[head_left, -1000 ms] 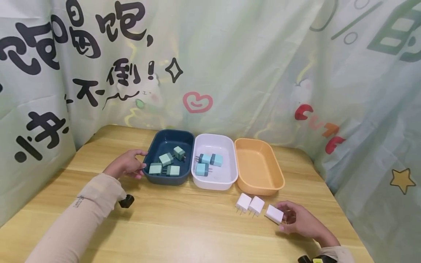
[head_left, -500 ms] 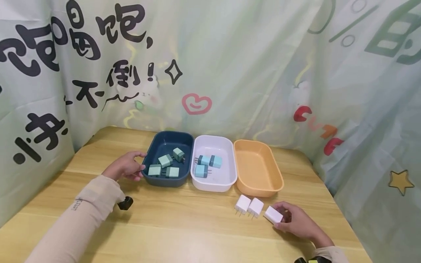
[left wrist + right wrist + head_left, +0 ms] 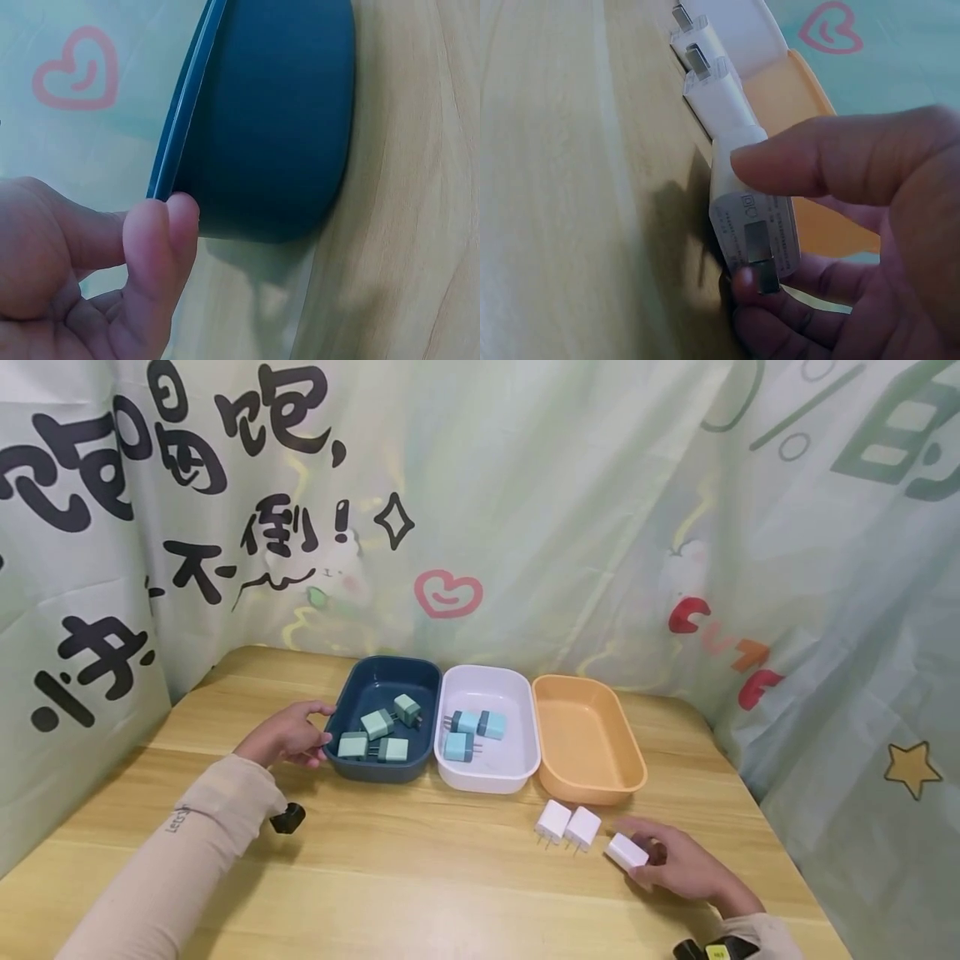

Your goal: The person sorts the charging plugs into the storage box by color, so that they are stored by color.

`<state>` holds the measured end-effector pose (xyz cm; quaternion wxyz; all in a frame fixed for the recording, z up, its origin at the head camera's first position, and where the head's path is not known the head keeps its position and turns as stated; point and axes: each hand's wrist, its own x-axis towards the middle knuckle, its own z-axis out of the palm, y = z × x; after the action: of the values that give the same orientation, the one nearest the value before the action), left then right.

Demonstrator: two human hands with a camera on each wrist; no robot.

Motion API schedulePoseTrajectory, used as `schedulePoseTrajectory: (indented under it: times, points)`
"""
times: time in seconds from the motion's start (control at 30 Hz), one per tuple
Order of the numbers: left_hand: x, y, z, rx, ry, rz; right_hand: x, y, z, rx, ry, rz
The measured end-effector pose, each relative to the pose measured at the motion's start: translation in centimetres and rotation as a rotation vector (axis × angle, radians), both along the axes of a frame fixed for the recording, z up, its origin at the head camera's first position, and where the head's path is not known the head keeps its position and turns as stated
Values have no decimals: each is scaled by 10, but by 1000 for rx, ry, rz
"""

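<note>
My right hand (image 3: 686,864) pinches a white charger plug (image 3: 627,852) between thumb and fingers, low over the table at the right. In the right wrist view, the flat metal prongs of this charger plug (image 3: 727,176) point toward the camera. Just left of it, two more white charger plugs (image 3: 552,821) lie side by side in front of the orange tray (image 3: 592,797). At the left, my left hand (image 3: 288,737) holds the rim of a dark blue tray (image 3: 277,112), its fingertips against the outer side. The thumb tip is hidden in the left wrist view.
Several green charger plugs (image 3: 377,724) lie in the dark blue tray. A white tray (image 3: 489,783) with light blue charger plugs (image 3: 459,747) stands in the middle of the row. A printed curtain (image 3: 555,527) hangs behind the wooden table (image 3: 420,877).
The right hand's fingers have shifted slightly around the white charger plug, which stays in nearly the same spot. My left hand keeps its place at the dark blue tray.
</note>
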<state>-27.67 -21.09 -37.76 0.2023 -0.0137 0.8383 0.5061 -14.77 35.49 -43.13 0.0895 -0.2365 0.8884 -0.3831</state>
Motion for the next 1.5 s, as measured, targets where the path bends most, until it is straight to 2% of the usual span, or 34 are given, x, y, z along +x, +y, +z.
schedulePoseTrajectory:
  times: [0.53,0.8,1.13,1.33,1.5]
  points:
    - [-1,-2,-3,5,-4,-16,-1,-3,8,-28,-139,-103]
    - [1,-3,-3,21,-2,-22,-2,-6,16,-14,-95,-141]
    - [1,-3,-1,7,-3,-13,-9,-7,31,6,83,-179]
    - [1,-2,0,10,-7,-7,-16,-10,40,-33,45,-223]
    - [0,-1,0,16,-8,-10,-18,-14,45,-53,48,-261]
